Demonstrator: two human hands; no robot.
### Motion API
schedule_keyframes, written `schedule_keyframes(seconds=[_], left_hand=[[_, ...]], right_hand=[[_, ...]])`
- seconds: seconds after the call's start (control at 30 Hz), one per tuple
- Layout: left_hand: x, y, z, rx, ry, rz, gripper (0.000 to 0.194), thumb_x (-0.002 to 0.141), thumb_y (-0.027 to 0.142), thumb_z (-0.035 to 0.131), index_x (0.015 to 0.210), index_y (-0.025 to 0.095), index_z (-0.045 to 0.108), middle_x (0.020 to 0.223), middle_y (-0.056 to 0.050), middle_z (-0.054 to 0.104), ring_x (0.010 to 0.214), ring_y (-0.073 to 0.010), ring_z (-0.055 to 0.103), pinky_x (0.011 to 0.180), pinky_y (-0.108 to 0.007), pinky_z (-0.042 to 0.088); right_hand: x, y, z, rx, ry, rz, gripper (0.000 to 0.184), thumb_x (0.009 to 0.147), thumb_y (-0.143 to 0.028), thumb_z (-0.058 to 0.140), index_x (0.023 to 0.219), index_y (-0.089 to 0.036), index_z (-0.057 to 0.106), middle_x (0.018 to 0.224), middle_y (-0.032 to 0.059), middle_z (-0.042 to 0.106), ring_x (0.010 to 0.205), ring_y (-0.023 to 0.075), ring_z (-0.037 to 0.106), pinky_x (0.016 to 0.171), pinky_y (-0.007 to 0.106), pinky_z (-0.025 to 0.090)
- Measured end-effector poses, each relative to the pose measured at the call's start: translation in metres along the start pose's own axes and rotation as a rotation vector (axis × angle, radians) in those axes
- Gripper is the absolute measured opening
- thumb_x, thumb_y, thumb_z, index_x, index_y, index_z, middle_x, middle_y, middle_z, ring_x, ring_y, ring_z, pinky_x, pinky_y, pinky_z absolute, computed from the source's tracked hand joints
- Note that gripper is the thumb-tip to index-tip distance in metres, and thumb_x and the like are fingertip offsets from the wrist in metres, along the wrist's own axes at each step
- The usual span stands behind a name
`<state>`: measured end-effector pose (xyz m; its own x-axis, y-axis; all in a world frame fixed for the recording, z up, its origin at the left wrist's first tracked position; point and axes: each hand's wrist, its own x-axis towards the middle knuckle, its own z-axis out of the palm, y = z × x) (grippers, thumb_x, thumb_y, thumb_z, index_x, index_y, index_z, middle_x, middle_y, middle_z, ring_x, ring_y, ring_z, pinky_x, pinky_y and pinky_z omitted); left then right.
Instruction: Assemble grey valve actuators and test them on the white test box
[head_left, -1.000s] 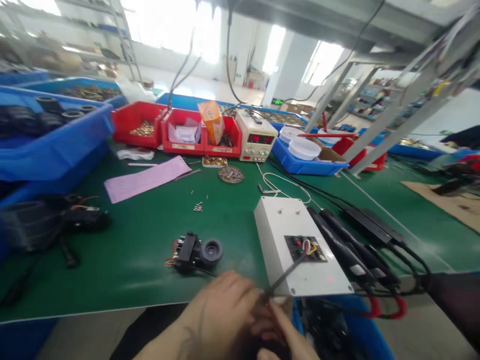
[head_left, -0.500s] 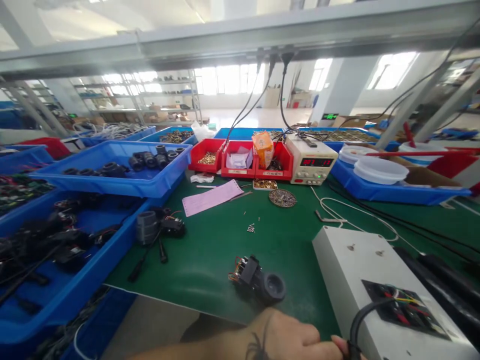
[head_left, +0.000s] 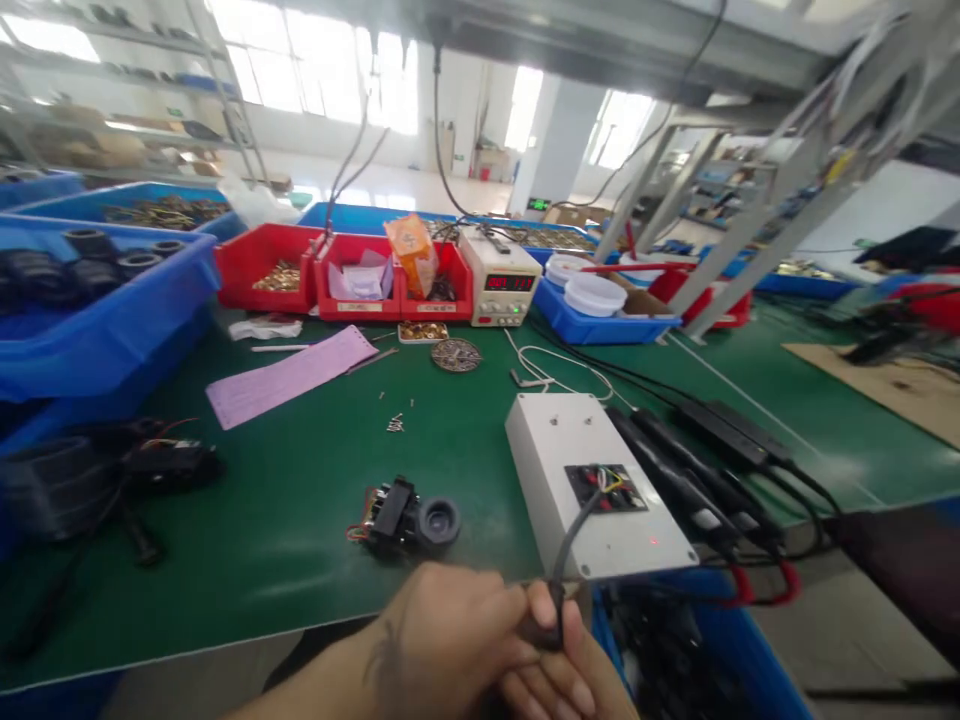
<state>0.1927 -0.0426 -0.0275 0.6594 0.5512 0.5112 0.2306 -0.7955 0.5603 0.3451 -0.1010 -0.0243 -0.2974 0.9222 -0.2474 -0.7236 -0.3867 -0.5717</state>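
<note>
My left hand (head_left: pixel 446 635) is at the near edge of the green table, fingers curled round the black plug end of a cable (head_left: pixel 568 545). My right hand (head_left: pixel 559 680) lies under it; its fingers are pressed on the same plug. The cable runs up to a panel with coloured wires on a white box (head_left: pixel 559 440). A small black camera module (head_left: pixel 409 520) with a round lens and loose wires lies on the mat just beyond my left hand.
Black probes with red ends (head_left: pixel 697 490) lie right of the box. Red bins (head_left: pixel 349 275), a power supply (head_left: pixel 501 285) and a pink sheet (head_left: pixel 289 375) are further back. Blue trays (head_left: pixel 105 300) of black parts stand at the left. A blue bin (head_left: pixel 720 660) sits below the table edge.
The view swung left and up half a second ago and is now back over the white box. Both hands stay on the cable's plug end.
</note>
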Motion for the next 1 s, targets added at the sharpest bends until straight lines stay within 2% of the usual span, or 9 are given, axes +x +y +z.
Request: schedule_keyframes(seconds=[0.1, 0.2, 0.3, 0.47, 0.6, 0.67, 0.77, 0.9, 1.0], left_hand=[[0.002, 0.0, 0.003, -0.102, 0.01, 0.01, 0.047, 0.106, 0.04, 0.02, 0.093, 0.025, 0.063, 0.061, -0.001, 0.06, 0.05, -0.017, 0.053, 0.046, -0.028, 0.033], [0.002, -0.001, 0.002, -0.182, -0.016, 0.001, 0.042, 0.106, 0.04, 0.025, 0.099, 0.027, 0.064, 0.064, 0.0, 0.066, 0.051, -0.017, 0.06, 0.047, -0.026, 0.039], [0.001, -0.001, -0.005, -0.216, -0.043, -0.014, 0.039, 0.104, 0.04, 0.029, 0.108, 0.026, 0.065, 0.071, -0.003, 0.073, 0.056, -0.0194, 0.065, 0.049, -0.026, 0.044], [0.006, 0.009, -0.025, -0.257, -0.125, -0.057, 0.026, 0.103, 0.034, 0.044, 0.112, 0.027, 0.068, 0.084, -0.003, 0.078, 0.07, -0.0176, 0.072, 0.067, -0.021, 0.055], [0.012, 0.019, -0.029, -0.336, -0.194, -0.122, 0.037, 0.104, 0.045, 0.042, 0.102, 0.028, 0.075, 0.085, -0.004, 0.079, 0.075, -0.0175, 0.075, 0.069, -0.021, 0.059], [0.013, 0.02, -0.027, -0.327, -0.188, -0.145, 0.042, 0.105, 0.047, 0.038, 0.099, 0.028, 0.075, 0.081, -0.002, 0.078, 0.069, -0.015, 0.074, 0.067, -0.019, 0.059], [0.009, 0.019, -0.027, -0.291, -0.18, -0.146, 0.039, 0.106, 0.044, 0.039, 0.099, 0.032, 0.075, 0.081, 0.002, 0.078, 0.069, -0.012, 0.073, 0.07, -0.016, 0.058], [-0.002, 0.014, -0.029, -0.235, -0.135, -0.159, 0.03, 0.104, 0.039, 0.045, 0.116, 0.029, 0.07, 0.092, -0.003, 0.079, 0.081, -0.0166, 0.074, 0.077, -0.021, 0.06], [-0.009, 0.011, -0.028, -0.207, -0.106, -0.166, 0.029, 0.102, 0.037, 0.048, 0.118, 0.027, 0.07, 0.092, -0.005, 0.079, 0.079, -0.0185, 0.074, 0.073, -0.023, 0.061]], right_hand=[[0.005, 0.001, 0.007, 0.133, -0.126, -0.058, 0.039, 0.089, -0.053, 0.078, 0.087, -0.02, 0.057, 0.041, -0.0151, 0.017, 0.038, 0.0031, 0.009, 0.047, 0.013, 0.028], [0.004, -0.003, 0.01, 0.176, -0.234, -0.08, 0.029, 0.097, -0.044, 0.071, 0.092, -0.018, 0.061, 0.043, -0.0148, 0.021, 0.036, 0.0029, 0.01, 0.044, 0.012, 0.026], [-0.001, -0.01, 0.014, 0.189, -0.21, -0.05, 0.025, 0.099, -0.038, 0.07, 0.091, -0.015, 0.063, 0.046, -0.0146, 0.023, 0.036, 0.0022, 0.01, 0.043, 0.011, 0.026], [-0.003, -0.014, 0.019, 0.228, -0.194, -0.043, 0.028, 0.097, -0.038, 0.072, 0.088, -0.013, 0.066, 0.046, -0.0146, 0.022, 0.037, 0.0018, 0.01, 0.046, 0.011, 0.028], [-0.001, -0.013, 0.02, 0.269, -0.208, -0.003, 0.025, 0.098, -0.035, 0.071, 0.089, -0.012, 0.067, 0.045, -0.0143, 0.025, 0.036, 0.0018, 0.011, 0.046, 0.011, 0.029], [-0.002, -0.013, 0.021, 0.294, -0.204, 0.0, 0.025, 0.099, -0.033, 0.07, 0.089, -0.01, 0.068, 0.046, -0.0141, 0.026, 0.037, 0.0017, 0.011, 0.047, 0.011, 0.031], [-0.004, -0.015, 0.022, 0.286, -0.179, -0.011, 0.024, 0.099, -0.032, 0.07, 0.089, -0.009, 0.069, 0.047, -0.0137, 0.026, 0.039, 0.0019, 0.012, 0.049, 0.011, 0.033], [-0.006, -0.021, 0.022, 0.236, -0.157, -0.018, 0.026, 0.1, -0.032, 0.069, 0.09, -0.009, 0.07, 0.048, -0.0133, 0.026, 0.04, 0.0022, 0.015, 0.05, 0.012, 0.034], [-0.006, -0.024, 0.022, 0.208, -0.166, -0.001, 0.027, 0.1, -0.033, 0.068, 0.088, -0.008, 0.069, 0.047, -0.0134, 0.025, 0.04, 0.0023, 0.015, 0.05, 0.012, 0.032]])
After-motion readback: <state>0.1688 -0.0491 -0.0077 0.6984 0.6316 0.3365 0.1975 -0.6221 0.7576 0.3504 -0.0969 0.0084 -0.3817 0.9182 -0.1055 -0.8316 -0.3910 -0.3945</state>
